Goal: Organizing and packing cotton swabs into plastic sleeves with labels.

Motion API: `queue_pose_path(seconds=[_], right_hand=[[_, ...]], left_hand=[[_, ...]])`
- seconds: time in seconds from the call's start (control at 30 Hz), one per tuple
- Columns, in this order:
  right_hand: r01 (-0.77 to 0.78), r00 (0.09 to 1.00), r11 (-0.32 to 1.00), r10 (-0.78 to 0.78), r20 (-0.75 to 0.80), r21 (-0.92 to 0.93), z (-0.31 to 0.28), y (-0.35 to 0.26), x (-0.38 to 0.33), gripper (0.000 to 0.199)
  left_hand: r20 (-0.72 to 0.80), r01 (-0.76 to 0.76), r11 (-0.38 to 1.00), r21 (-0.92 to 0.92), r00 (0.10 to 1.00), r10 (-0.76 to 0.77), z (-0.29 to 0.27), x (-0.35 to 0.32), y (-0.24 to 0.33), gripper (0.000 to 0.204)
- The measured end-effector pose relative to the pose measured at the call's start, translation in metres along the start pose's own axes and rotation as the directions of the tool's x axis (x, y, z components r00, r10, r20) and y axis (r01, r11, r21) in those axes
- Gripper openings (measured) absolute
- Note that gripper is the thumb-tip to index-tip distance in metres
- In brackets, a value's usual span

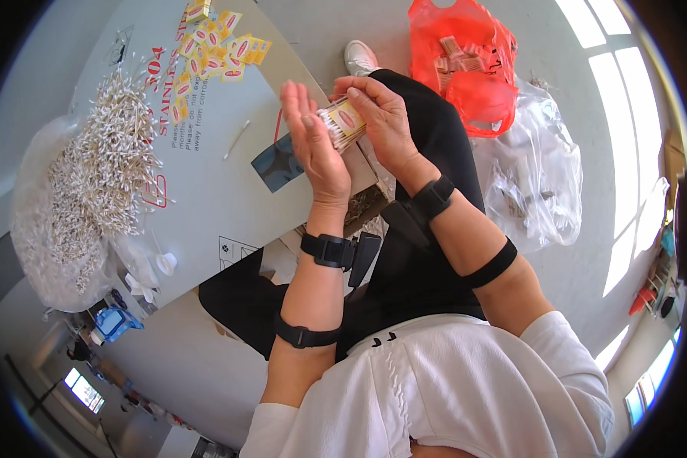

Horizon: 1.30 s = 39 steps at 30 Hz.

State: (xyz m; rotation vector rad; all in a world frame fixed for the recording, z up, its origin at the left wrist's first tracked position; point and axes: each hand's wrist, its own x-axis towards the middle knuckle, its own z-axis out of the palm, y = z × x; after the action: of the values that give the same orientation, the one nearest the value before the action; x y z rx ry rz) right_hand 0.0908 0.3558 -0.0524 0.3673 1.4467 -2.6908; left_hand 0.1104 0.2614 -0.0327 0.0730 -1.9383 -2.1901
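A bundle of wooden-stick cotton swabs (336, 136) with a yellow paper label (346, 117) on it is held in my right hand (389, 122). The fingers of that hand curl round the far side of the bundle. My left hand (318, 149) is upright and flat, its fingers stretched out, with the palm up against the white swab tips; I cannot tell how firmly it touches them. Near my left hand, a single cotton swab (237, 140) lies on the table (229, 195).
A big heap of loose cotton swabs (103, 164) spills from a clear bag on the left. Several yellow labels (220, 49) are scattered at the far edge. On the floor to the right are a red plastic bag (466, 91) with packs inside and a clear plastic bag (538, 175).
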Motion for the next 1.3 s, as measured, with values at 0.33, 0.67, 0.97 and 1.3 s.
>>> queue_pose_path(seconds=[0.33, 0.67, 0.97, 1.3], right_hand=[[-0.127, 0.981, 0.814, 0.187, -0.049, 0.567, 0.002, -0.005, -0.026, 0.048], [-0.144, 0.958, 0.838, 0.252, -0.139, 0.527, 0.022, -0.007, -0.017, 0.049], [-0.155, 0.972, 0.653, 0.236, -0.004, 0.741, -0.008, -0.016, -0.01, 0.051], [-0.132, 0.968, 0.788, 0.234, -0.093, 0.601, 0.007, -0.003, -0.009, 0.04]], left_hand=[[-0.091, 0.057, 0.993, -0.107, 0.994, -0.067, 0.005, -0.019, 0.008, 0.075], [-0.042, 0.125, 0.951, -0.282, 0.989, -0.142, 0.027, -0.018, 0.019, 0.076], [-0.19, 0.241, 0.923, -0.3, 0.933, -0.306, 0.006, -0.042, 0.032, 0.069], [-0.031, 0.393, 0.84, -0.374, 0.9, -0.434, 0.02, -0.053, 0.052, 0.084]])
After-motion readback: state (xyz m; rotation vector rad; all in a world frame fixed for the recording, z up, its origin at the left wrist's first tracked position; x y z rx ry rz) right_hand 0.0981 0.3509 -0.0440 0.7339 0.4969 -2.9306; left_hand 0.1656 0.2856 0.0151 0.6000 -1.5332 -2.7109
